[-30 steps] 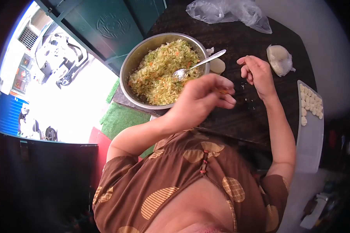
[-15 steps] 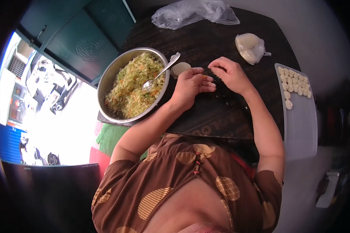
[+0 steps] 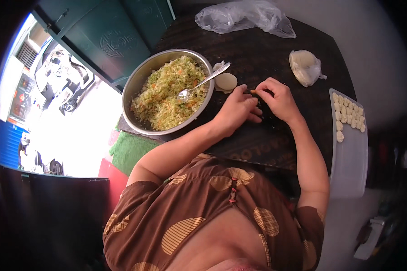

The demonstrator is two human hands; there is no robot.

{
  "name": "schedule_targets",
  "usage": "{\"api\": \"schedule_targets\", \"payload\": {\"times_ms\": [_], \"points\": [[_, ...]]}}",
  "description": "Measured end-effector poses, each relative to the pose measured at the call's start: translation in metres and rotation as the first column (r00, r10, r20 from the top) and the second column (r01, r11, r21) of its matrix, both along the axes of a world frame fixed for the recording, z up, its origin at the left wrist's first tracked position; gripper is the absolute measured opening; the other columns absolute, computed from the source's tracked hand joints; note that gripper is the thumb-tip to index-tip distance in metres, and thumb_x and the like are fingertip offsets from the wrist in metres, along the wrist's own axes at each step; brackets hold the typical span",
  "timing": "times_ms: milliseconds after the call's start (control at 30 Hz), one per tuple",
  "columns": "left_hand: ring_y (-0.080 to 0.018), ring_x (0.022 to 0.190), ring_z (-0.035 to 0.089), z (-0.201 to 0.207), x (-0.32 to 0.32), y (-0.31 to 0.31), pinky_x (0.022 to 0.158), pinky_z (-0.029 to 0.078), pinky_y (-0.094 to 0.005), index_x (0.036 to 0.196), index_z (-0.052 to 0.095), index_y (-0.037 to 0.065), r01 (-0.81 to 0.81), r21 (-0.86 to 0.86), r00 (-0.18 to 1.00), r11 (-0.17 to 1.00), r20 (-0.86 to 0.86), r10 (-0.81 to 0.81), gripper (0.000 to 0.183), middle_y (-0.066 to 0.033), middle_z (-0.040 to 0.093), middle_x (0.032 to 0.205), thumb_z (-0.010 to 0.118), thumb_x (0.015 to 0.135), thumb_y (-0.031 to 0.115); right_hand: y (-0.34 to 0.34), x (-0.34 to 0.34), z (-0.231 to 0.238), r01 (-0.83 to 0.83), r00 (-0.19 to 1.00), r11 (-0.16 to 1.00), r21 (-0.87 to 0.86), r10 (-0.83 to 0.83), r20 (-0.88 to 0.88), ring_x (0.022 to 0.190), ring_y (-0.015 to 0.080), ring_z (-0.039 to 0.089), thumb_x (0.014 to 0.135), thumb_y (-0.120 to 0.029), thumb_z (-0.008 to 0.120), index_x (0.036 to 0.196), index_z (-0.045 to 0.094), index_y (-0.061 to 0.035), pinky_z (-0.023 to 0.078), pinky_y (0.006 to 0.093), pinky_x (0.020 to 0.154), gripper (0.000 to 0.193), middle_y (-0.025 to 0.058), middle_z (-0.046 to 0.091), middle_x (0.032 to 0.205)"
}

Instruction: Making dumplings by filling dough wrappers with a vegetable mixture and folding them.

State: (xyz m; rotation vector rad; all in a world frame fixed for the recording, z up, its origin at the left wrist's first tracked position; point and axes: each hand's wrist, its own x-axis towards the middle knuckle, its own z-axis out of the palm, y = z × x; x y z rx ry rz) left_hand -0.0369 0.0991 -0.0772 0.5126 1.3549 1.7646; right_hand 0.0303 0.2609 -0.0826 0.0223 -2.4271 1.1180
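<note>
My left hand (image 3: 239,109) hovers over the dark table, right of the bowl, its fingers loosely spread and holding nothing I can see. Close beside it, my right hand (image 3: 279,99) pinches a tiny orange bit, apparently carrot (image 3: 253,91), between thumb and forefinger. Round pale dough wrappers (image 3: 226,81) lie just beyond my left fingertips. A large steel bowl (image 3: 127,106) holds chopped green and orange vegetable filling (image 3: 160,97). A metal spoon (image 3: 208,80) rests in the filling, its handle leaning over the rim toward the wrappers.
On the right, a pale plastic tray (image 3: 348,167) carries several small dumplings (image 3: 347,113) at its far end. A bag of wrappers (image 3: 304,67) sits at the far right of the table (image 3: 257,49). Crumpled clear plastic (image 3: 246,18) lies at the back. Left are a green door (image 3: 108,40) and parked motorbikes (image 3: 61,74).
My left hand has turned from palm up to more palm down. The orange bit near its fingers is now in my right hand's pinch. The whole view has shifted slightly.
</note>
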Motion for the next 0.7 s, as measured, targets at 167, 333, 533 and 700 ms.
{"api": "schedule_targets", "payload": {"times_ms": [167,333,533,700], "points": [[-0.0112,0.074,0.061,0.039,0.018,-0.038,0.061,0.05,-0.0233,0.131,0.042,-0.003,0.123,-0.15,0.92,0.981,-0.353,-0.17,0.041,-0.0128,0.063,0.101,0.056,0.094,0.009,0.003,0.001,-0.007,0.077,0.996,0.985,-0.154,-0.068,0.063,0.071,0.0059,0.054,0.088,-0.007,0.062,0.089,0.063,-0.0001,0.044,0.0228,0.064,0.007,0.0001,0.061,0.076],[-0.0038,0.07,0.058,0.073,-0.001,-0.081,0.057,0.046,-0.0186,0.105,0.063,0.005,0.019,-0.162,0.734,0.987,-0.668,-0.124,0.014,0.0001,0.063,0.081,0.059,0.093,0.012,0.002,0.0,-0.009,0.069,0.996,0.979,-0.189,-0.059,0.06,0.068,0.011,0.058,0.087,-0.008,0.062,0.09,0.062,0.0016,0.046,0.0268,0.064,0.01,0.0074,0.064,0.076],[-0.027,0.083,0.062,0.099,-0.089,-0.107,0.074,0.051,-0.0373,0.093,0.066,0.004,-0.335,-0.18,0.026,0.925,-0.983,-0.181,0.011,-0.0138,0.064,0.099,0.066,0.082,0.006,0.001,0.001,-0.003,0.065,0.997,0.986,-0.156,-0.057,0.057,0.066,0.0041,0.051,0.088,-0.007,0.062,0.088,0.062,0.0009,0.042,0.0219,0.06,0.008,-0.0008,0.059,0.071],[-0.0335,0.113,0.049,0.083,-0.13,-0.101,0.089,0.047,-0.0404,0.085,0.069,0.009,-0.126,-0.219,-0.466,0.967,-0.848,-0.253,0.015,-0.0144,0.056,0.12,0.068,0.072,0.002,0.002,0.003,-0.001,0.089,0.991,0.988,-0.13,-0.074,0.112,0.064,0.0039,0.049,0.088,-0.007,0.062,0.088,0.062,0.001,0.04,0.0218,0.058,0.008,-0.0014,0.059,0.07]]}}
